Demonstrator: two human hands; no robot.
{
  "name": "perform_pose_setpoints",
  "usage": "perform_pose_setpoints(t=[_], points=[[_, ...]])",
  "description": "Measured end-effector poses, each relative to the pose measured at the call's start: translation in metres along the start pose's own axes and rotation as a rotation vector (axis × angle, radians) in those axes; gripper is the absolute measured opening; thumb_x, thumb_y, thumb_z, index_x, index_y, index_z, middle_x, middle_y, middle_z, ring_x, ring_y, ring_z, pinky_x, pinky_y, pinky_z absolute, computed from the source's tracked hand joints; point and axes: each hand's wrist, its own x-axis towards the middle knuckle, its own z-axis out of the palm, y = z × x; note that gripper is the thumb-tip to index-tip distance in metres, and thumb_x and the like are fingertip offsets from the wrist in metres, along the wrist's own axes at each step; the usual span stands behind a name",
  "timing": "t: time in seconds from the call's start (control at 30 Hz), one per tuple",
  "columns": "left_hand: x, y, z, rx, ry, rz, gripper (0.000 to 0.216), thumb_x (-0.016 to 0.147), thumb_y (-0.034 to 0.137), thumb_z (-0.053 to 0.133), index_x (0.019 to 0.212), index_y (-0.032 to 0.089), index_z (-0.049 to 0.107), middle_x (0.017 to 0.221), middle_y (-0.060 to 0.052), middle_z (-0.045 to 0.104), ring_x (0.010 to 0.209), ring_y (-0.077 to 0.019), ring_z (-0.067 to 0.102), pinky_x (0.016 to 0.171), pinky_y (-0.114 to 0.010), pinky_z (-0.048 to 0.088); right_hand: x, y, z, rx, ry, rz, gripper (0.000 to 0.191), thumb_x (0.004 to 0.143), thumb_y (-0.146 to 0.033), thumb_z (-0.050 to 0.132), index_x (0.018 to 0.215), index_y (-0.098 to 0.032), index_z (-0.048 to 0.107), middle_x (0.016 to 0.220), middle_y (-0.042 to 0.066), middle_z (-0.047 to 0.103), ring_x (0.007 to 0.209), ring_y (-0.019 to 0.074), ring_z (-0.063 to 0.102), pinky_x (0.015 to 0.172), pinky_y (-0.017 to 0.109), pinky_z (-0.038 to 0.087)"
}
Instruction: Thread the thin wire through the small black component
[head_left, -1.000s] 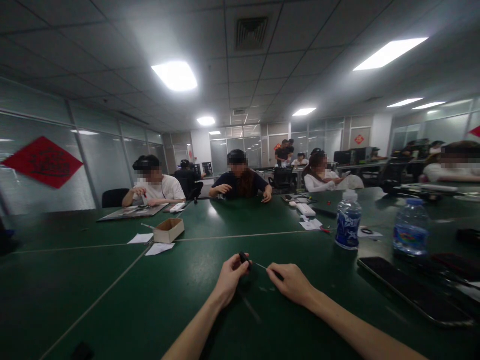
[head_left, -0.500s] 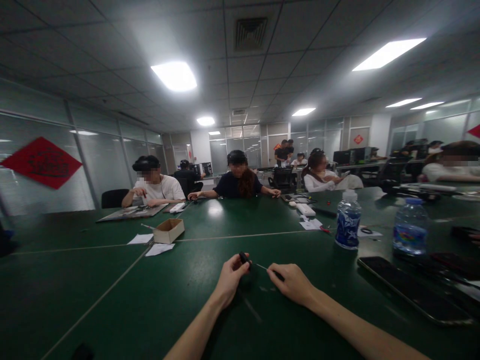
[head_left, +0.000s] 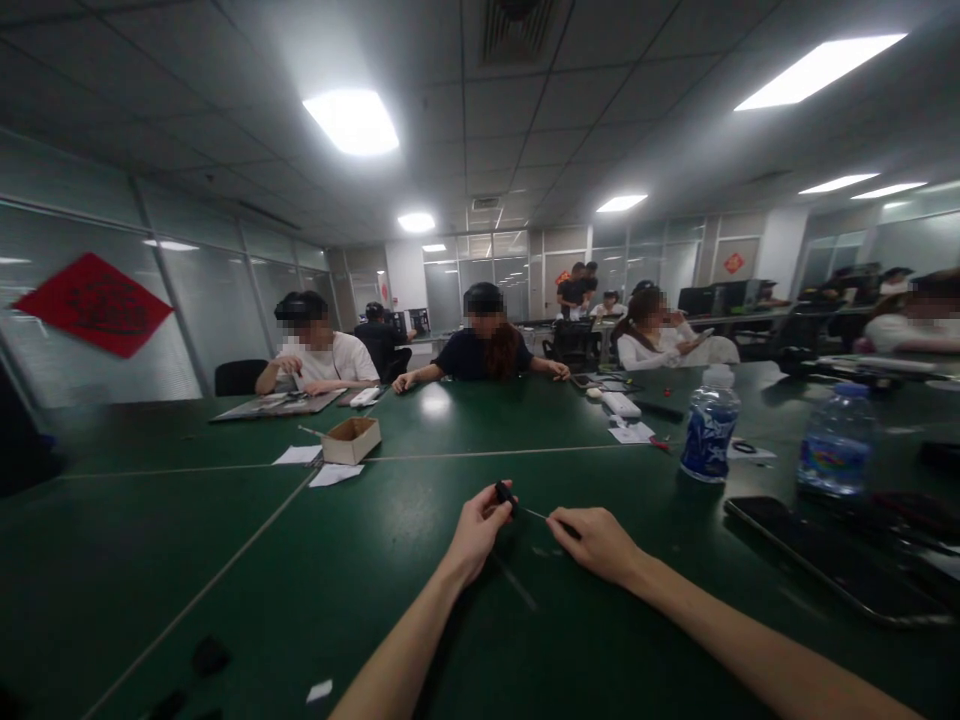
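On the green counter point(head_left: 300, 580), an open cardboard box point(head_left: 351, 440) is sitting with its mouth upward; its near wall is hiding the bottom, so whether anything is lying inside cannot be told. A thin pale stick point(head_left: 311, 432) is poking out at the box's left corner, one paper sheet point(head_left: 297, 455) is lying just left of the box, and a second sheet point(head_left: 337, 475) is lying just in front of it. To the right of the box and nearer the wearer, the left hand point(head_left: 477, 532) is pinching a small black object point(head_left: 505, 494) between thumb and fingers. Farther right of the box, the right hand point(head_left: 600, 542) is closing its fingers around a thin tool point(head_left: 534, 513), whose slender shaft is pointing toward the black object; whether the tip is touching cannot be made out. Well to the right of the box, a blue-labelled bottle point(head_left: 709, 428) is standing upright, its label covering most of the contents, and beyond that a clear bottle point(head_left: 836, 440) is standing under a blue cap, its fill level too dim to tell. A phone point(head_left: 829, 560) is lying right of the box, nearer the wearer than both bottles.
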Motion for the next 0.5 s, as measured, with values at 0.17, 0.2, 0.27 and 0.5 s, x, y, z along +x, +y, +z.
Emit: perform_pose_setpoints(t=[0.17, 0.2, 0.27, 0.5], points=[[0.001, -0.0024, 0.0014, 0.058, -0.056, 0.0, 0.052, 0.071, 0.038, 0.07, 0.116, 0.015, 0.058, 0.106, -0.012, 0.064, 0.101, -0.0251, 0.058, 0.087, -0.036, 0.045, -0.0017, 0.0007, -0.0013, 0.015, 0.003, 0.001, 0.032, 0.094, -0.032, 0.034, 0.09, -0.019, 0.064, 0.075, 0.002, 0.066, 0.064, 0.0123, 0.06, 0.063, 0.022, 0.043], [0.0011, -0.0025, 0.0018, 0.067, -0.064, -0.003, 0.051, 0.072, 0.037, 0.069, 0.116, 0.015, 0.058, 0.106, -0.012, 0.065, 0.1, -0.0249, 0.058, 0.087, -0.036, 0.045, -0.002, 0.0004, -0.002, 0.016, 0.0, 0.003, 0.032, 0.094, -0.032, 0.035, 0.091, -0.019, 0.064, 0.075, 0.002, 0.066, 0.064, 0.0122, 0.06, 0.062, 0.022, 0.042], [0.0017, -0.0026, 0.0024, 0.078, -0.072, -0.01, 0.049, 0.072, 0.036, 0.068, 0.115, 0.016, 0.058, 0.106, -0.011, 0.065, 0.099, -0.0242, 0.059, 0.087, -0.035, 0.045, -0.0026, -0.0005, -0.0033, 0.009, -0.004, 0.005, 0.032, 0.094, -0.032, 0.035, 0.091, -0.019, 0.064, 0.075, 0.002, 0.066, 0.063, 0.0123, 0.06, 0.062, 0.023, 0.042], [0.0043, -0.0037, 0.0028, 0.121, -0.075, 0.005, 0.045, 0.07, 0.036, 0.069, 0.11, 0.016, 0.06, 0.102, -0.01, 0.066, 0.094, -0.0229, 0.06, 0.082, -0.032, 0.046, -0.0035, -0.0045, -0.0064, -0.028, -0.012, 0.023, 0.034, 0.094, -0.032, 0.034, 0.089, -0.018, 0.065, 0.075, 0.003, 0.066, 0.063, 0.0133, 0.06, 0.061, 0.024, 0.042]])
